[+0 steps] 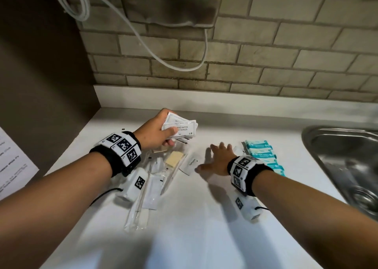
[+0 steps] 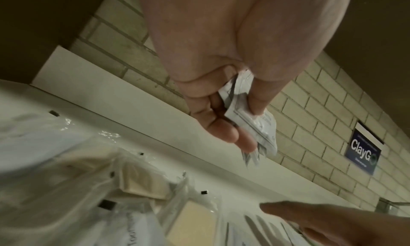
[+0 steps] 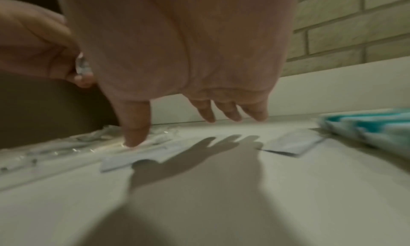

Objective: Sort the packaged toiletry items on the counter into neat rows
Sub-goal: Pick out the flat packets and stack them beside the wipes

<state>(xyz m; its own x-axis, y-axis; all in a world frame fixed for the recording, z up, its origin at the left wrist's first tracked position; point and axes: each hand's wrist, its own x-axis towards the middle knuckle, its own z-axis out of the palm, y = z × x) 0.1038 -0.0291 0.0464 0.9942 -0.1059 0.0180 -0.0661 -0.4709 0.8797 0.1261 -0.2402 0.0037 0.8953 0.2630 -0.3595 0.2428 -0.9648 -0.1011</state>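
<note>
My left hand [image 1: 161,130] grips a small stack of white shampoo sachets [image 1: 182,126] above the back of the white counter [image 1: 204,217]; the left wrist view shows thumb and fingers pinching the sachets [image 2: 255,125]. My right hand [image 1: 216,158] hovers flat with straight spread fingers just over the counter, holding nothing. Its thumb tip is near a small white sachet [image 1: 191,164]. A row of teal-and-white packets [image 1: 263,156] lies to its right, also blurred in the right wrist view as teal packets [image 3: 372,128]. Clear-wrapped items and a beige soap bar [image 1: 173,159] lie in a loose pile under my left wrist.
A steel sink [image 1: 345,162] is set into the counter at the right. A tiled wall runs behind, with a metal appliance [image 1: 171,3] and a white cable [image 1: 143,35] hanging. A dark cabinet side closes the left. A blue sign [image 2: 363,153] hangs on the tiles.
</note>
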